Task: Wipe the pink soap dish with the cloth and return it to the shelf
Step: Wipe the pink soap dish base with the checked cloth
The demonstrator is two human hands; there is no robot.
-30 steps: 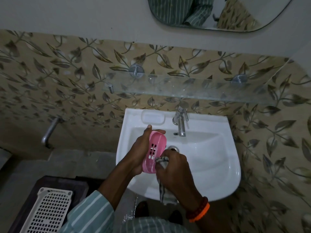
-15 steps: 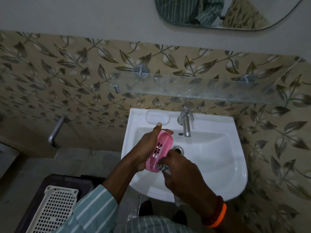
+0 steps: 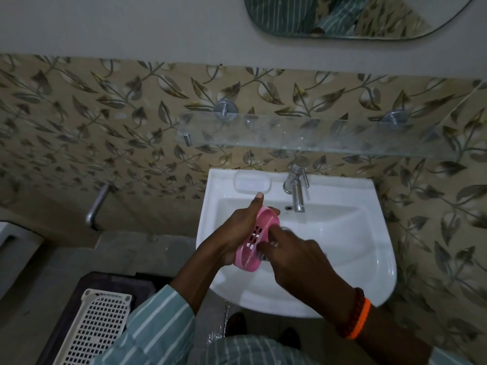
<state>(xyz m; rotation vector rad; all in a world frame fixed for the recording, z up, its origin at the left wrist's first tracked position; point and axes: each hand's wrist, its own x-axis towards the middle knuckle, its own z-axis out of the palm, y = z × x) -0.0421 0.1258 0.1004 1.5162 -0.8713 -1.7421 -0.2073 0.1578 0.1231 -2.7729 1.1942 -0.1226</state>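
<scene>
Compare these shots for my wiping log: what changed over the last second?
The right hand slid up the pink plastic soap dish, hiding most of the striped cloth. The left hand kept holding the dish over the white sink.

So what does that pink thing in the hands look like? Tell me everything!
It is a pink oval soap dish that looks like smooth plastic, with a raised rim and a patch of small drain holes in its floor. It is tilted up on its side over the white ceramic sink, hollow side facing the camera. The left hand grips it from behind. The right hand presses a striped cloth, mostly hidden, against its lower part.
</scene>
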